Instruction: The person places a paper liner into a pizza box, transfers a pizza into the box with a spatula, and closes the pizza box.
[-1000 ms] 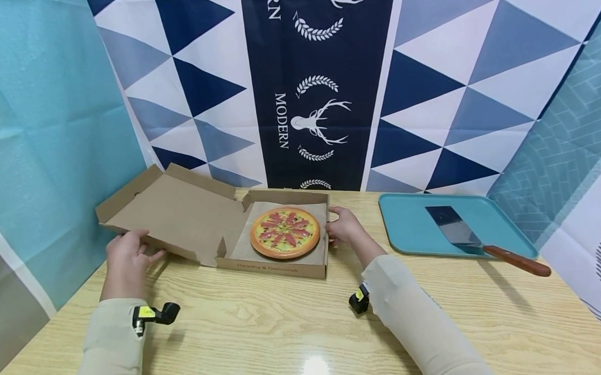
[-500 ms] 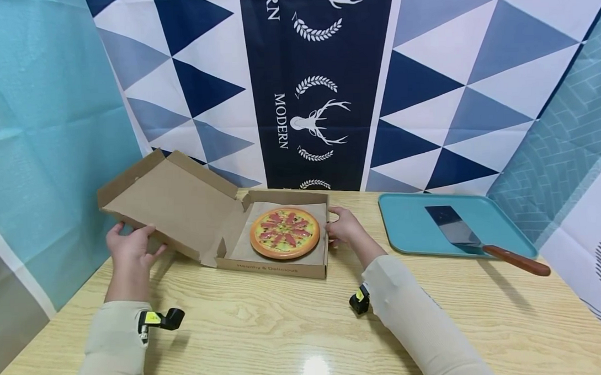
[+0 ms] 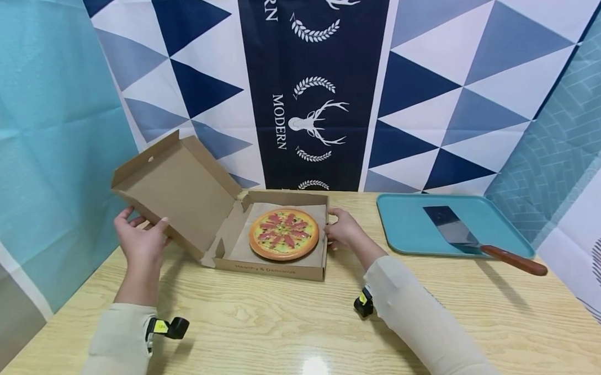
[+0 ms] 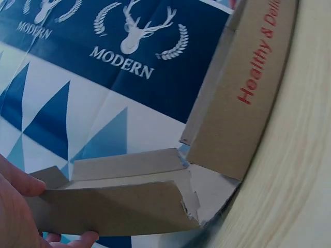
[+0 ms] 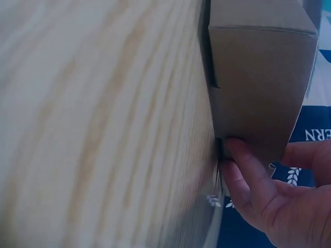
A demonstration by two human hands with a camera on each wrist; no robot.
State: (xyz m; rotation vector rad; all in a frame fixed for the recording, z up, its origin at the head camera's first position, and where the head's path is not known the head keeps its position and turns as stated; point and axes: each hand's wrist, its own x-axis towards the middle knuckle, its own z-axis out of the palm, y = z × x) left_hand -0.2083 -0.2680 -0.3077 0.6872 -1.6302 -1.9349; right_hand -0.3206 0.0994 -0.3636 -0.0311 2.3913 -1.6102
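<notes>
A cardboard pizza box (image 3: 268, 268) lies on the wooden table with its lid (image 3: 176, 186) tilted up to the left. Inside it, on pale paper, is a pizza (image 3: 284, 234) with an orange rim and red toppings. My left hand (image 3: 142, 237) grips the lid by its front flap; in the left wrist view the thumb is over the flap's edge and fingers (image 4: 77, 241) show beneath. My right hand (image 3: 345, 228) holds the right wall of the box, fingertips (image 5: 239, 150) low on the outside and thumb at the top edge.
Right of the box stands a blue tray (image 3: 401, 228). A spatula (image 3: 514, 259) with a wooden handle lies across it, handle jutting over the front rim. Patterned cloth (image 3: 319, 154) hangs behind the table, and light blue cloth (image 3: 56, 163) at the left.
My left hand has raised the lid from nearly flat to a steeper slant, moving up and to the right. My right hand has stayed at the box's right wall.
</notes>
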